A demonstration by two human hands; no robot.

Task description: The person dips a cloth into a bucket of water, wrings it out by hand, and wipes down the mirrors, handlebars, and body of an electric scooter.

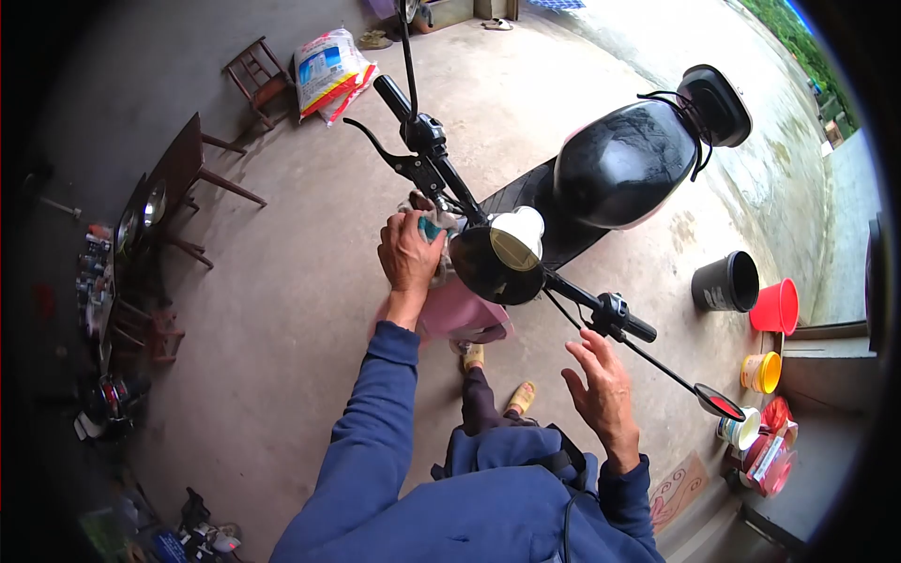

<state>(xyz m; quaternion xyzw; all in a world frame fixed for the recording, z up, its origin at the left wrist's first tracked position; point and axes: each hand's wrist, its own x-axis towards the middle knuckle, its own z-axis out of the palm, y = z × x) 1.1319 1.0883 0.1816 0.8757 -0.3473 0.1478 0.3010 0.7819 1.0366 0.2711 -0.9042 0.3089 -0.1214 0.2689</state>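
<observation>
A scooter stands in front of me, with a pink front panel (460,317), a round black headlight housing (493,263) and a long black seat (624,164). My left hand (411,251) is closed on a crumpled greyish cloth (449,223) with a teal patch, pressed beside the headlight below the left handlebar (427,136). Part of the cloth is hidden under my fingers. My right hand (603,389) hangs in the air just below the right handlebar grip (640,327), fingers apart and holding nothing.
A mirror (720,402) sticks out at the right. Beyond it stand a black bucket (725,283), a red bucket (776,308) and a yellow tub (760,372). On the left are a wooden table (178,174), a small chair (258,80) and a printed sack (328,70).
</observation>
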